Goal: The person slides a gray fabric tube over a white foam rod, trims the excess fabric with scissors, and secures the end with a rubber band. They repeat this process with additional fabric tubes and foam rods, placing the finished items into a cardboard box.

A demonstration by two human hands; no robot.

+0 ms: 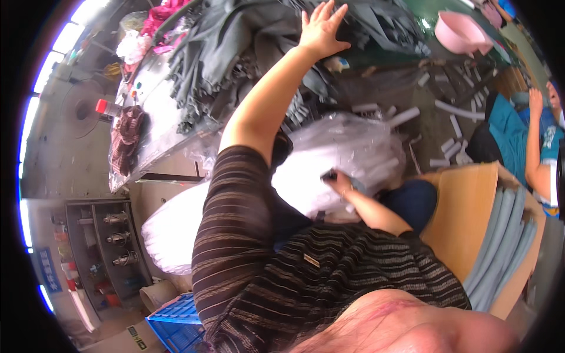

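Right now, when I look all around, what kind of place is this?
Probably a textile or garment workshop: there's a big heap of dark grey cloth on a table, grey-blue rolls in a cardboard box, and a bulging clear plastic bag.

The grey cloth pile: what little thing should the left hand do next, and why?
Perhaps the left hand could close on the grey cloth pile: it looks empty and spread open, right by the cloth, while the right hand holds a small dark thing.
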